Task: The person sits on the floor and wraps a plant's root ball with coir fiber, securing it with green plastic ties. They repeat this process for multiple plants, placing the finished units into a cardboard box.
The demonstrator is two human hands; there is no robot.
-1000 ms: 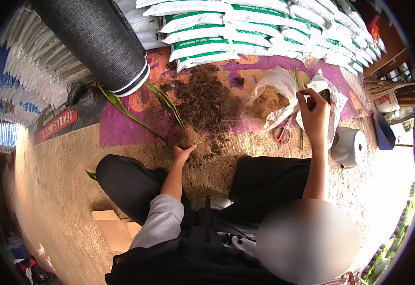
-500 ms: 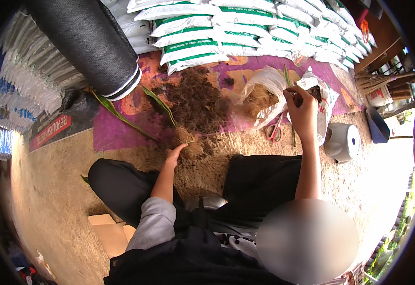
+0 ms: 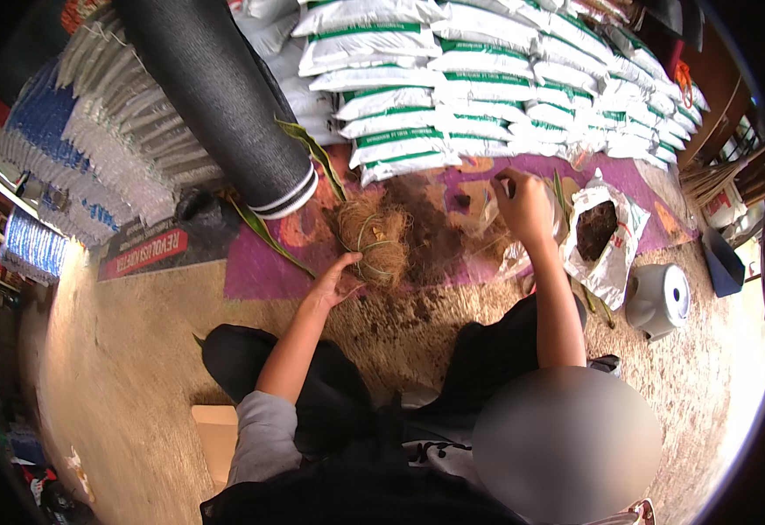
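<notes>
My left hand [image 3: 339, 282] is closed on the near left side of a brown coconut-fibre ball [image 3: 374, 241]. A thin greenish string wraps round the ball. From its far side rises a long green leaf with yellowish edges [image 3: 317, 156]. My right hand [image 3: 522, 206] is raised to the right of the ball, over a plastic bag with fibre [image 3: 518, 258]. Its fingers are pinched; what they hold, if anything, is too fine to make out. Dark loose soil [image 3: 431, 210] lies behind and beside the ball on a purple and orange sheet [image 3: 269, 278].
Another long leaf [image 3: 269, 236] lies to the left. At right are an open white bag of soil [image 3: 597, 232] and a grey pot [image 3: 658, 300] on its side. A black mesh roll [image 3: 225, 114] and stacked white-and-green sacks [image 3: 479, 92] stand behind.
My left hand has lifted and tilted the fibre ball, so its wrapped side shows. My right hand has moved left, away from the white soil bag. The whole view has shifted.
</notes>
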